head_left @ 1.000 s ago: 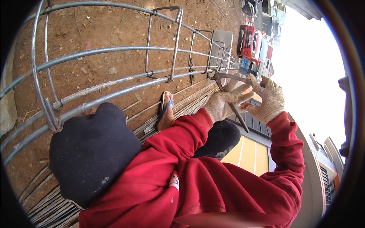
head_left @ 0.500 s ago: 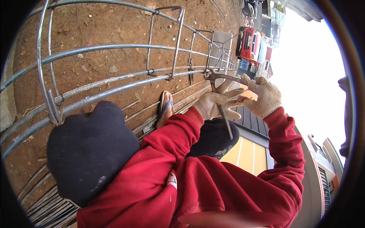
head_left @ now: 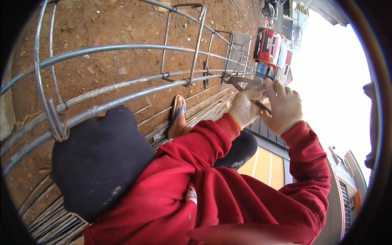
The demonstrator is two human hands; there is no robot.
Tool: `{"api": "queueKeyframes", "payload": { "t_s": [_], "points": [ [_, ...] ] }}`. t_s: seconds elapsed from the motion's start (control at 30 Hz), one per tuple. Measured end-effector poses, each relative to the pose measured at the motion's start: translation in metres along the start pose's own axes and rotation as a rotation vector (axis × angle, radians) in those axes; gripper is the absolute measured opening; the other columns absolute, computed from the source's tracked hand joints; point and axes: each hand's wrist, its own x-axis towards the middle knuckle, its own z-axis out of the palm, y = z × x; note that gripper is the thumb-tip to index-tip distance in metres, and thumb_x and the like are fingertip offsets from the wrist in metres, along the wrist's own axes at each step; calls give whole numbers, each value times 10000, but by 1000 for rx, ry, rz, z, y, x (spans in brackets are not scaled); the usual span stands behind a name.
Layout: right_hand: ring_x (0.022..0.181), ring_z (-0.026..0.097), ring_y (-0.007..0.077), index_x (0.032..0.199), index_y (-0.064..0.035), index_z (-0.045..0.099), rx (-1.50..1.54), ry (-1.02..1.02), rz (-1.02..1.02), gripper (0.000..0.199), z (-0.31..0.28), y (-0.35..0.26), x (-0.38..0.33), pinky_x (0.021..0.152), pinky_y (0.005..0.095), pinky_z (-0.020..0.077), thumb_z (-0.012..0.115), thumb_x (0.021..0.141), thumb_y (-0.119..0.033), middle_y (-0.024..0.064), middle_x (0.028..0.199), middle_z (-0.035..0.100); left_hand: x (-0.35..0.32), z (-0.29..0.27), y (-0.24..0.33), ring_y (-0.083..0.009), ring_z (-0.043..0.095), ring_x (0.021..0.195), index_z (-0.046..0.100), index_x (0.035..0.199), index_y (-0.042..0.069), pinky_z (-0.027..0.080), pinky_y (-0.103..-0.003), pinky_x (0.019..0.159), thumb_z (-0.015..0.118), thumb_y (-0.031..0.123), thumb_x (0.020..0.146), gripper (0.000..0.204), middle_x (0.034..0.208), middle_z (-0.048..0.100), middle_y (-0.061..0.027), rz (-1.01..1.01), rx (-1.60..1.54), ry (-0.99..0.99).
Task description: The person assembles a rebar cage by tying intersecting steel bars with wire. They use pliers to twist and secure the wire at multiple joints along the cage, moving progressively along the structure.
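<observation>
Crouched low, I gripped the pincers [head_left: 239,81] in both gloved hands, left hand [head_left: 244,107] and right hand [head_left: 284,107] closed around the handles. Their head met the rebar cage [head_left: 134,81] at a crossing, where leverage counted.

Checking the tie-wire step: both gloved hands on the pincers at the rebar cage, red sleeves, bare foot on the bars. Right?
Not quite: the foot is not bare, it wears a blue-strapped flip-flop, as the head view shows. The rest stands: the left hand and the right hand, both gloved, are on the pincers at the rebar cage, with red sleeves.
</observation>
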Motion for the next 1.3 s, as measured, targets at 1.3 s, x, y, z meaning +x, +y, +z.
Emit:
{"api": "queueKeyframes", "payload": {
  "t_s": [1.3],
  "points": [
    [853,675,226,1298,-67,530,-343,305,40,439,67,43,25,683,407,539,617,871,-125,105,993,661,50,26,-22,-184,613,846,658,969,84,509,-326,781,687,146,867,123,910,640,-46,233,23,356]
  ]
}}
